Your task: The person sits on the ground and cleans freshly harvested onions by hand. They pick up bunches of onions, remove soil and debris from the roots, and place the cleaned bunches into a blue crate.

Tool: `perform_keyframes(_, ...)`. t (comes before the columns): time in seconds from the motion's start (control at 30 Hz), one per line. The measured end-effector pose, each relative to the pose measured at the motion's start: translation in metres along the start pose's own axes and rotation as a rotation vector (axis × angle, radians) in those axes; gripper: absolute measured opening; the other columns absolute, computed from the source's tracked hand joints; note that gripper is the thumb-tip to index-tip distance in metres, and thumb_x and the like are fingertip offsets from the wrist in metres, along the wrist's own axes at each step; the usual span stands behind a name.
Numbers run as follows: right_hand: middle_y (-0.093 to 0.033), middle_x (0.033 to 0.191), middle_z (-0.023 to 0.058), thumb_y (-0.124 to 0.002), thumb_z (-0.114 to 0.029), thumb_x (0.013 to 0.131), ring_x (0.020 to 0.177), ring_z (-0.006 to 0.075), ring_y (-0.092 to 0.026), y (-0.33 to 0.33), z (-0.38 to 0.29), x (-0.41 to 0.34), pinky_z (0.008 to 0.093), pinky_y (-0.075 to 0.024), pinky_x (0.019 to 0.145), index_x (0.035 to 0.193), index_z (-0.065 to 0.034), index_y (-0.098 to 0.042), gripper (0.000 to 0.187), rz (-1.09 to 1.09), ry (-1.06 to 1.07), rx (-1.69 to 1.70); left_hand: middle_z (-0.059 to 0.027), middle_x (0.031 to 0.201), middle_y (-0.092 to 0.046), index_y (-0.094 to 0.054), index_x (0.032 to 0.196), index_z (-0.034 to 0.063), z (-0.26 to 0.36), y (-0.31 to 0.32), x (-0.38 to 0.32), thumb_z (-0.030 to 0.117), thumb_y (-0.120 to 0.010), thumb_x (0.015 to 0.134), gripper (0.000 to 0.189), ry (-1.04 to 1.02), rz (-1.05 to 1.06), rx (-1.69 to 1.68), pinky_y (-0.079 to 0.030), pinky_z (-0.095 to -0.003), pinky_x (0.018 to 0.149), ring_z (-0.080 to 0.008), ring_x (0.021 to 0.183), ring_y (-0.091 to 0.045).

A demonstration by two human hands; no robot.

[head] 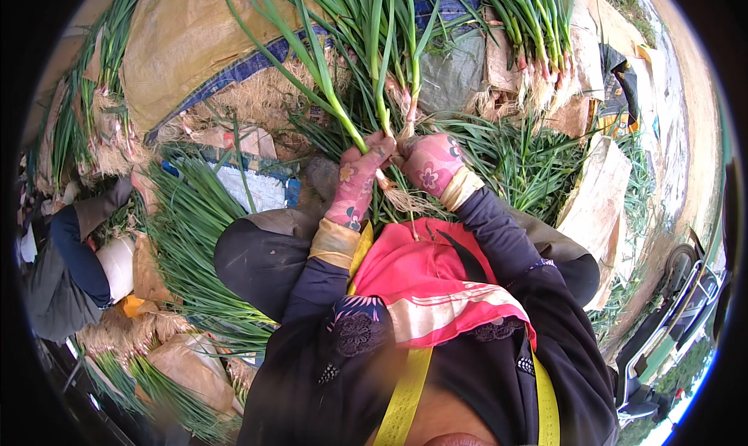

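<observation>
My left hand [361,180], in a pink flowered glove, grips a green onion [346,119] by its pale lower stem. The leaves slant up and away, while its stringy roots [403,196] hang below my fingers. Gloved alike, my right hand [433,161] is closed at the same stem, its fingertips meeting those of the left; exactly what they pinch is partly hidden. Just beyond both hands lie more green onions [409,89] with pinkish bases and roots. Loose green leaves [520,165] are heaped under and beyond my right hand.
A bundle of green onions [540,48] lies at the upper right. A yellowish sheet [198,43] covers rooted onions at the upper left. More onion greens [193,230] lie beside my left knee. Another person's sleeve [79,253] shows at far left. A parked vehicle [660,335] stands at right.
</observation>
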State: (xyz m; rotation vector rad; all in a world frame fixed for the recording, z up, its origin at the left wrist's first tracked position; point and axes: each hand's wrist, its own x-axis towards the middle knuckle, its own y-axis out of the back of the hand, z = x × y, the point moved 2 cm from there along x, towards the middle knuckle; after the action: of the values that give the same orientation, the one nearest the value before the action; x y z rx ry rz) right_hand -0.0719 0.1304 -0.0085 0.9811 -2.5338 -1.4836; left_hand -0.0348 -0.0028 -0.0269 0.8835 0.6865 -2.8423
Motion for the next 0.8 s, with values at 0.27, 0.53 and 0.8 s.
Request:
perform_keyframes(0.27, -0.064, 0.083, 0.0139, -0.056, -0.036, 0.079, 0.083, 0.0311, -0.060, 0.049, 0.057, 0.003, 0.0358, -0.0465, 0.072, 0.096, -0.0079, -0.062, 0.033, 0.327, -0.268, -0.142, -0.0053, 0.069, -0.057, -0.051, 0.107, -0.0010, 0.011, 0.000, -0.008, 0.023, -0.055, 0.082, 0.035, 0.062, -0.094, -0.249, -0.048, -0.0377, 0.071, -0.0183, 0.064, -0.056)
perform_keyframes(0.53, -0.060, 0.076, 0.0060, -0.045, -0.047, 0.087, 0.067, 0.0135, -0.057, 0.004, 0.006, 0.014, 0.0248, -0.0467, 0.067, 0.100, 0.0012, -0.057, 0.051, -0.379, 0.021, 1.503, -0.0105, 0.067, -0.057, -0.055, 0.095, -0.0017, 0.003, -0.005, -0.013, 0.021, -0.049, 0.077, 0.030, 0.209, -0.448, -0.695, -0.046, -0.0483, 0.079, -0.0281, 0.067, -0.057)
perform_keyframes(0.8, -0.060, 0.071, 0.0174, -0.054, -0.027, 0.083, 0.063, 0.0309, -0.059, 0.012, -0.004, 0.029, 0.0355, -0.0462, 0.058, 0.069, -0.0021, -0.054, 0.028, 0.183, -0.074, 0.369, -0.0097, 0.065, -0.058, -0.057, 0.084, 0.0004, 0.002, -0.007, -0.015, 0.025, -0.055, 0.083, 0.024, 0.142, -0.079, -0.385, -0.050, -0.0356, 0.057, -0.0221, 0.057, -0.058)
